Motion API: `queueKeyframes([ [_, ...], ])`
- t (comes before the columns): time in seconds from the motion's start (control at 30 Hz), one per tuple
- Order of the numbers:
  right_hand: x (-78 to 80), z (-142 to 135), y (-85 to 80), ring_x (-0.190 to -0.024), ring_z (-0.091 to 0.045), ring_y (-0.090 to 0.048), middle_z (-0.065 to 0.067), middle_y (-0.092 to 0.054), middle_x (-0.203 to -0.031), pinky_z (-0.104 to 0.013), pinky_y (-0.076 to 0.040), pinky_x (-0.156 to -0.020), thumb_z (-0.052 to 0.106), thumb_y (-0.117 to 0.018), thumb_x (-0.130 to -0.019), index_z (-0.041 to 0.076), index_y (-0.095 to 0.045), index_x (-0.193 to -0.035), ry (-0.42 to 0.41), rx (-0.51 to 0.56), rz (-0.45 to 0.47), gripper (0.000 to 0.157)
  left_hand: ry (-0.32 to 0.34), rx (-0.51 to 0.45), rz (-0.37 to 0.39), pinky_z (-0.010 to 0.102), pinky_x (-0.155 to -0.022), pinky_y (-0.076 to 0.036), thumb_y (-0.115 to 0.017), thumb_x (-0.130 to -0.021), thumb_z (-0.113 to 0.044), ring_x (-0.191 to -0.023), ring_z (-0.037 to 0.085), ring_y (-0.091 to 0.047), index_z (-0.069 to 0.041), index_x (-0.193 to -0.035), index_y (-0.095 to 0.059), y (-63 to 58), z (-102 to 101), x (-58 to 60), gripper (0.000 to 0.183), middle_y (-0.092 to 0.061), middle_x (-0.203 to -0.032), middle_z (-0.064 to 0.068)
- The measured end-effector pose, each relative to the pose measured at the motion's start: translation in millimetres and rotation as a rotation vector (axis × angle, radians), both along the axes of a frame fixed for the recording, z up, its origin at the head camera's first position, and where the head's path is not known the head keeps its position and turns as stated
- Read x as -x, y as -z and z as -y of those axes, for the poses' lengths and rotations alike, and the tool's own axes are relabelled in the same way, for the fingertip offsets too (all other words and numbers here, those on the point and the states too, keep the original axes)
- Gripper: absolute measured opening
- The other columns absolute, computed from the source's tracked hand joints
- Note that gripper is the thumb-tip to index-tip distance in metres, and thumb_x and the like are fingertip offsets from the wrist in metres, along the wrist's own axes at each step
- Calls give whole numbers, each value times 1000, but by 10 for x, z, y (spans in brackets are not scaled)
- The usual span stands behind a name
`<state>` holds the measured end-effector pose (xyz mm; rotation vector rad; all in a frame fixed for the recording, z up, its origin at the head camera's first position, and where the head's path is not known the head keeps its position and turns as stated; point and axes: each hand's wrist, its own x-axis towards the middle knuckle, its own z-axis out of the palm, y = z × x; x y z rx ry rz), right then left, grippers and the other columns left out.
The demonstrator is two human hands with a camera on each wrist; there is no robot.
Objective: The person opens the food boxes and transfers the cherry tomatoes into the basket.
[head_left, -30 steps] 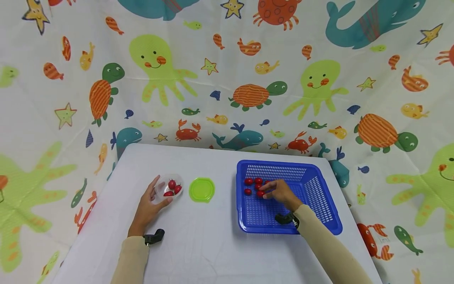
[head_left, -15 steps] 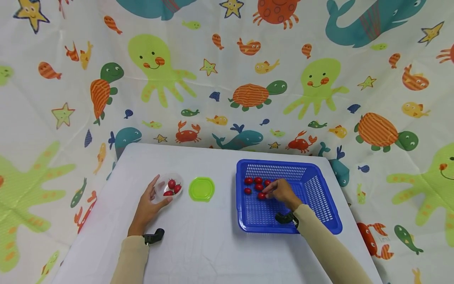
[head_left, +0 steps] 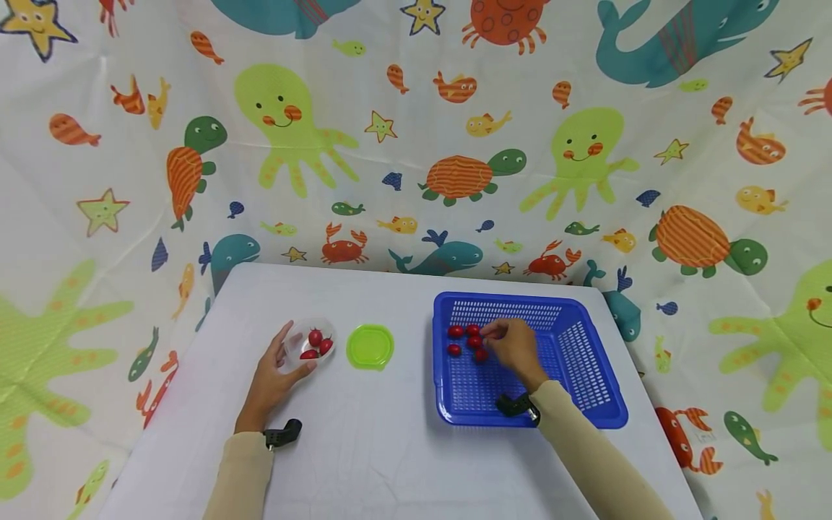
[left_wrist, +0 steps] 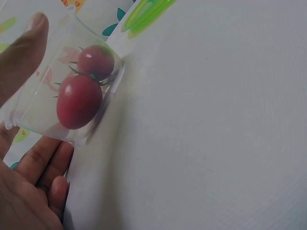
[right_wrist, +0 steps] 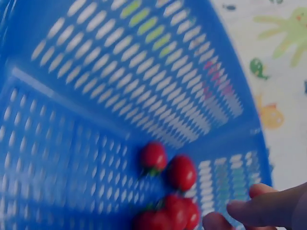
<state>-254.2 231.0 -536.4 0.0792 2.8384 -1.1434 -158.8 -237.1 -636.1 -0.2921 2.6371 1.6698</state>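
Observation:
A clear plastic cup (head_left: 295, 348) holding several red cherry tomatoes (left_wrist: 79, 101) stands tilted at the left of the table. My left hand (head_left: 270, 379) grips its side, thumb on one side and fingers on the other. In the blue basket (head_left: 500, 413), my right hand (head_left: 516, 348) hovers with its fingertips close over the back of a cluster of cherry tomatoes (head_left: 454, 350). The right wrist view shows my fingertips (right_wrist: 235, 209) beside the tomatoes (right_wrist: 181, 172), with nothing visible between them. Whatever lies directly under that hand is hidden.
A green lid (head_left: 370, 347) lies flat between the cup and the basket. White cloth covers the table (head_left: 364, 448), and a curtain printed with sea animals (head_left: 403, 108) hangs behind it.
My right hand has left the front tomato, which stays in the basket, and moved slightly back, covering another tomato at the rear. The left hand and the cup stay put.

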Motion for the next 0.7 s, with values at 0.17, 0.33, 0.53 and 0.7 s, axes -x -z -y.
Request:
queueKeyframes([
  [0.17, -53, 186, -174, -85, -25, -64, -10, -77, -104, -27, -50, -62, 5, -79, -93, 11, -82, -101, 21, 83, -19, 10, 0, -4, -6, 72, -126, -27, -82, -92, -47, -162, 48, -24, -38, -171, -15, -4, -11, -1, 104, -36, -173, 12],
  [0.33, -102, 382, -336, -83, -23, -68, -8, -76, -105, -27, -58, -63, 8, -80, -94, 12, -82, -103, 4, 127, -41, 11, 3, 3, -7, 72, -125, -28, -82, -93, -45, -161, 49, -25, -38, -171, -15, 9, -17, -1, 104, -36, -173, 13],
  [0.53, -172, 628, -492, -88, -23, -68, -4, -76, -104, -30, -62, -71, 14, -80, -96, 15, -82, -107, -68, 176, -77, 12, 2, 3, -15, 72, -125, -28, -82, -93, -44, -161, 50, -26, -37, -171, -16, -2, -22, -2, 103, -37, -172, 15],
  [0.7, -224, 820, -546, -92, -22, -68, -1, -76, -102, -31, -65, -75, 16, -81, -95, 18, -82, -106, -111, 242, -110, 11, -1, 7, -11, 70, -126, -28, -81, -93, -45, -161, 49, -25, -34, -172, -16, -1, -23, -7, 103, -37, -172, 15],
])
